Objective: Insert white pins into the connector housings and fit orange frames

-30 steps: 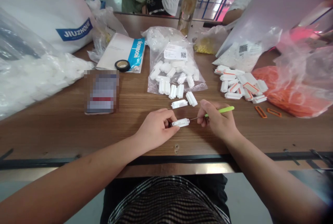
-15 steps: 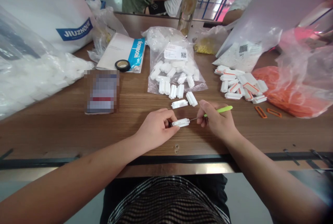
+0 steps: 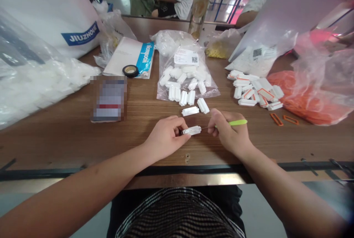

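Note:
My left hand (image 3: 168, 133) pinches a small white plastic connector housing (image 3: 193, 130) by its left end, just above the tabletop. Small holes show along its upper face. In my right hand (image 3: 228, 129) is a slim pick with a green handle (image 3: 238, 122). Its thin metal shaft points left and reaches the right end of the housing; whether the tip is inside, I cannot tell. Just beyond my hands lie two similar white housings, one flat (image 3: 190, 111) and one slanted (image 3: 203, 105).
A clear bag of white housings (image 3: 188, 75) lies ahead. To the right are a pile of white housings with orange pieces (image 3: 256, 90), loose orange frames (image 3: 276, 119) and an orange-filled bag (image 3: 312, 101). Leftward sit a phone (image 3: 108, 99), notebook (image 3: 116, 55) and black tape roll (image 3: 130, 70).
The green handle has turned a little in my right hand and lies lower and flatter. My left hand and the housing stay almost where they were.

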`<state>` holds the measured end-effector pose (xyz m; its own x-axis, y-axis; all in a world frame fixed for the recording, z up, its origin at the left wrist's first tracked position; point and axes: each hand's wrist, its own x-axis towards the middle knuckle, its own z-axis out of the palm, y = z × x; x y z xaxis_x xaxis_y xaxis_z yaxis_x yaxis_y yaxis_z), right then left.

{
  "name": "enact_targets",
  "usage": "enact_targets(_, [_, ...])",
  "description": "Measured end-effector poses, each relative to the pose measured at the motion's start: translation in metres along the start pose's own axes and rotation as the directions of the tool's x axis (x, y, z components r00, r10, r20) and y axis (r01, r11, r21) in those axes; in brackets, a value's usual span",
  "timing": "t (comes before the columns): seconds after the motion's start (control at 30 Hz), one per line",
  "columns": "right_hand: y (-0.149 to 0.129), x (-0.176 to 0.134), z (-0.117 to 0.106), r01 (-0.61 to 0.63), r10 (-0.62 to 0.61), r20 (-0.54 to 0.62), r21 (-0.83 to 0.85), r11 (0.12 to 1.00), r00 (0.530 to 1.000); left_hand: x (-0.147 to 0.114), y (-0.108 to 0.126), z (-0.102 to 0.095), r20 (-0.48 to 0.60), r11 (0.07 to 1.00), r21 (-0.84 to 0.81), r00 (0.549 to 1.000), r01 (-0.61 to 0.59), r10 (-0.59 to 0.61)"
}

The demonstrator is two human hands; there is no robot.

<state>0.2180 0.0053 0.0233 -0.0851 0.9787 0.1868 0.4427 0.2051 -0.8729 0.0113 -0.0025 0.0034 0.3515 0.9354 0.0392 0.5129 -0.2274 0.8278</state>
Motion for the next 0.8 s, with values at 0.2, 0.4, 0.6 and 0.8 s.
enact_targets(0.2, [0.0053,0.0024,-0.0009,-0.053,0.057,-0.041,0.092,0.994,0.998,0.0011,-0.0012,0.0006,0.001,1.000,-0.003,1.000,0.005,-0.005])
enact_targets(0.4, [0.0062,0.0031,0.0014,-0.095,0.099,-0.032,0.101,0.990,0.995,0.0007,-0.0012,0.0002,-0.003,1.000,-0.002,1.000,-0.008,0.008])
enact_targets(0.6, [0.0067,0.0032,0.0014,-0.085,0.089,-0.032,0.103,0.991,0.996,0.0009,-0.0014,0.0002,-0.004,1.000,-0.002,1.000,-0.009,0.009])
enact_targets(0.8, [0.0075,0.0044,0.0025,-0.114,0.117,-0.030,0.095,0.989,0.993,0.0012,-0.0010,0.0000,0.003,1.000,-0.004,1.000,-0.003,0.003])
